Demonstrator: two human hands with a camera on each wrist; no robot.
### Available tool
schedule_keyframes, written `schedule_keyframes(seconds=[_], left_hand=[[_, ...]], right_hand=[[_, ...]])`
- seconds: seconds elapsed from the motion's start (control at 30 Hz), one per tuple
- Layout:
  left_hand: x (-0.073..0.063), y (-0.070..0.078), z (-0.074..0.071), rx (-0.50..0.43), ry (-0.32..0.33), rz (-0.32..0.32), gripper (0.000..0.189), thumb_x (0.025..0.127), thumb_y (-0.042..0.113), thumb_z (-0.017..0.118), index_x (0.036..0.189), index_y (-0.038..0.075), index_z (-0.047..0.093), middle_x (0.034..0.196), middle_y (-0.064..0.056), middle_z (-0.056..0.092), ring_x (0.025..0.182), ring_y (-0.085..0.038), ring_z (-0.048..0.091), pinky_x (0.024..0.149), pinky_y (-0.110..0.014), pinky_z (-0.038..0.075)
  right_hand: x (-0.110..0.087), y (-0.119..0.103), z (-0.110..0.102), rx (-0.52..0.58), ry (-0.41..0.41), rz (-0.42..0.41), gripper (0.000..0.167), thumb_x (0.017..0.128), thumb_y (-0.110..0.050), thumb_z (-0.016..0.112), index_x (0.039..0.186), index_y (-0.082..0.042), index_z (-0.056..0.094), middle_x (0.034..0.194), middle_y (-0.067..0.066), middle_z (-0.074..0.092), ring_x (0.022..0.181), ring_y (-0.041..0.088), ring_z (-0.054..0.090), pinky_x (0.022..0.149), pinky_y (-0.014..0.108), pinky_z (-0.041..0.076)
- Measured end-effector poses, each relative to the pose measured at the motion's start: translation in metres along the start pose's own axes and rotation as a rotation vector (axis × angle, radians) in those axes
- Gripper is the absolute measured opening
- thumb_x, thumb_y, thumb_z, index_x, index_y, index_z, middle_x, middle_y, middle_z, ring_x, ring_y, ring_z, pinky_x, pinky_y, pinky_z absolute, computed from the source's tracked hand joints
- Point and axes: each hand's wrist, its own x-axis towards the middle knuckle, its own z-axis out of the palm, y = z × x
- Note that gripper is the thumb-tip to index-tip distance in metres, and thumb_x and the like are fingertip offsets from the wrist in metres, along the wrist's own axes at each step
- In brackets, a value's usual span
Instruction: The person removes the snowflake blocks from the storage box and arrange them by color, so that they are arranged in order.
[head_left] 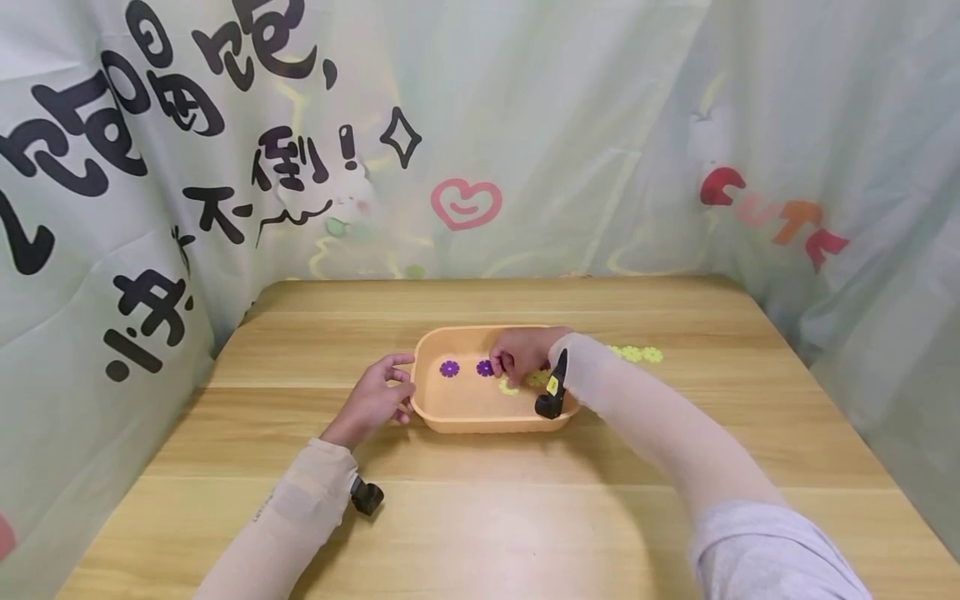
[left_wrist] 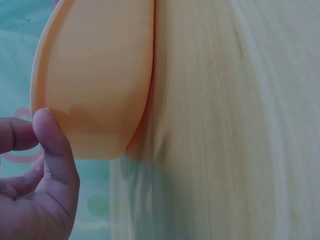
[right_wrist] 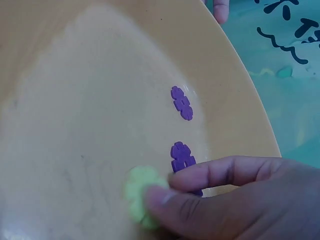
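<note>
An orange plastic tray [head_left: 472,408] stands on the table. At its left end my left hand [head_left: 375,392] grips the rim, thumb against the outer wall and a finger at the edge, as the left wrist view shows. Inside the tray, my right hand [head_left: 523,350] pinches a yellow-green flower-shaped plastic disc [right_wrist: 136,195] between thumb and forefinger. Two purple flower-shaped discs [head_left: 449,368] lie on the tray floor; the nearer purple disc [right_wrist: 182,154] is partly covered by the right fingers. Another yellow-green disc [head_left: 537,378] shows below the right hand, near the wrist camera.
Several yellow-green discs [head_left: 632,354] lie on the table to the right of the tray, partly hidden by the right forearm. Wrist cameras [head_left: 367,497] are strapped to both arms. A printed curtain [head_left: 525,125] encloses the wooden table [head_left: 480,517] at the back and sides.
</note>
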Motion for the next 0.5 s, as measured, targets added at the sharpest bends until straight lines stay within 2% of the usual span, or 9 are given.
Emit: schedule_keyframes(seconds=[0.13,0.33,0.5], left_hand=[[-0.0001,-0.0002,-0.0007,-0.003,0.002,-0.002,0.049,0.093,-0.005,0.053,0.14,0.005,0.043,0.108,-0.016,0.047,0.07,-0.022,0.057,0.054,-0.031,0.057],[-0.0008,0.0006,-0.001,-0.022,0.0,-0.005,0.05,0.092,-0.006,0.054,0.139,0.005,0.042,0.108,-0.017,0.047,0.069,-0.021,0.057,0.054,-0.03,0.057],[-0.0001,-0.0001,-0.0018,-0.033,-0.001,-0.006,0.051,0.091,-0.007,0.054,0.139,0.005,0.042,0.108,-0.017,0.047,0.068,-0.021,0.057,0.053,-0.03,0.057]], right_hand=[[0.0062,0.0034,-0.0004,-0.008,0.049,-0.024,0.016,0.082,-0.006,0.076,0.094,-0.01,0.066,0.071,-0.003,0.057,0.063,0.007,0.05,0.057,0.019,0.044],[0.0097,0.0079,0.002,0.12,0.046,-0.033,0.035,0.071,-0.001,0.084,0.101,-0.006,0.068,0.074,0.001,0.06,0.067,0.01,0.052,0.063,0.021,0.05],[0.0092,0.0075,0.0032,0.125,0.057,0.001,0.034,0.07,0.002,0.084,0.099,-0.008,0.069,0.079,0.002,0.06,0.072,0.011,0.052,0.064,0.021,0.05]])
